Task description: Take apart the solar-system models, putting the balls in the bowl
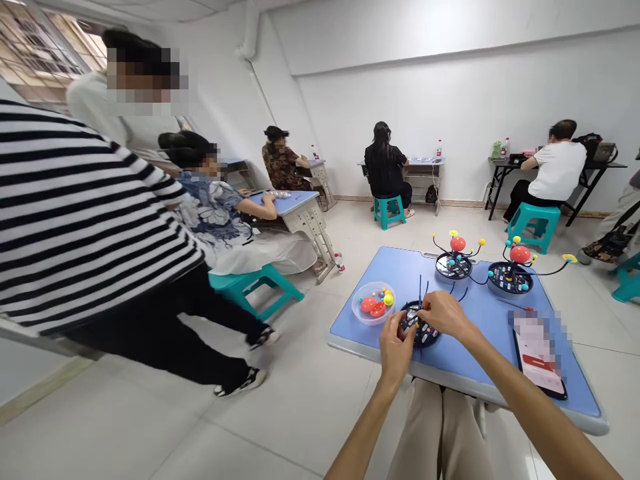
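A round black solar system model base, printed with small labels, sits near the front edge of the blue desk, with thin black rods standing up from it. My left hand is closed on its left rim. Fingers pinched together, my right hand is at the rods over the middle of the base; its fingertips partly hide what they hold. Left of the base, a clear plastic bowl contains red half-shells and small yellow, orange and blue balls. Behind stand two assembled models with red centre balls and coloured balls on curved arms.
A phone lies at the right of the desk, with a screwdriver behind it. A person in a striped shirt stands at the left. Several other people sit at desks on green stools.
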`<state>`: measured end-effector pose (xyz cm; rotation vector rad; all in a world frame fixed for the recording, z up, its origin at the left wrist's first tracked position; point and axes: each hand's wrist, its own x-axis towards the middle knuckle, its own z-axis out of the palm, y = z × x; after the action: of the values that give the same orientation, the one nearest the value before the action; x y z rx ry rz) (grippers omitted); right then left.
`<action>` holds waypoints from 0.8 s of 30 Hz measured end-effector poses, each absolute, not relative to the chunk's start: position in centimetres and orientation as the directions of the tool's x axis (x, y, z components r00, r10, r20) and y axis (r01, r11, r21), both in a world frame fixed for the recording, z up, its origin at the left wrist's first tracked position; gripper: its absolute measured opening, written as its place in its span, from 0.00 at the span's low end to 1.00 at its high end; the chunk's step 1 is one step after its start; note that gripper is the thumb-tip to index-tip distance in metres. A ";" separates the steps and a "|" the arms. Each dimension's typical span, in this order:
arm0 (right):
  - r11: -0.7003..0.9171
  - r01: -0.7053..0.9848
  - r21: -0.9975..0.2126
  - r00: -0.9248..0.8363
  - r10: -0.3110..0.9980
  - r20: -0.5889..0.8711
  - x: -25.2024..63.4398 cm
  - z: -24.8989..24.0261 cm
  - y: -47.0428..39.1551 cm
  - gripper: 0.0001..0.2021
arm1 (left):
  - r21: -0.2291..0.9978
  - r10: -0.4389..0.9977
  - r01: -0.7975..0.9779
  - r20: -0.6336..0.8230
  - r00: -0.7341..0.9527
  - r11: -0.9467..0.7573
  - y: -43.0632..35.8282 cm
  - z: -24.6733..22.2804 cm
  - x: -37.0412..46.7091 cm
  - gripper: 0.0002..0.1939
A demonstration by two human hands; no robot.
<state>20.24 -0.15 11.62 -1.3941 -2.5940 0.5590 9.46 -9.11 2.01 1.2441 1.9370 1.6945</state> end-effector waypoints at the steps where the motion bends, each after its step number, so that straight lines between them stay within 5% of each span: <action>1: 0.515 0.763 -0.391 -0.577 0.815 -0.055 20.4 11.9 0.0 0.08 | 0.910 0.754 0.407 0.318 -0.575 -0.073 -8.9 2.1 9.5 0.16; 6: 0.584 0.720 -0.376 -0.640 0.768 -0.032 21.4 12.5 0.1 0.07 | 0.923 0.818 0.377 0.275 -0.505 -0.077 -7.9 2.2 10.0 0.17; 13: 0.590 0.786 -0.187 -0.583 0.807 0.095 21.3 11.3 -1.7 0.05 | 0.975 0.844 0.205 0.180 -0.505 -0.086 -7.0 2.6 10.2 0.15; 24: 0.657 0.721 -0.221 -0.625 0.754 0.202 21.9 9.8 -1.8 0.07 | 0.992 0.899 0.091 0.123 -0.420 -0.093 -6.2 3.1 9.4 0.08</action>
<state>21.85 -1.76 9.76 -1.1852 -2.5994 0.1716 9.35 -6.21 3.07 1.1046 1.5286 1.5829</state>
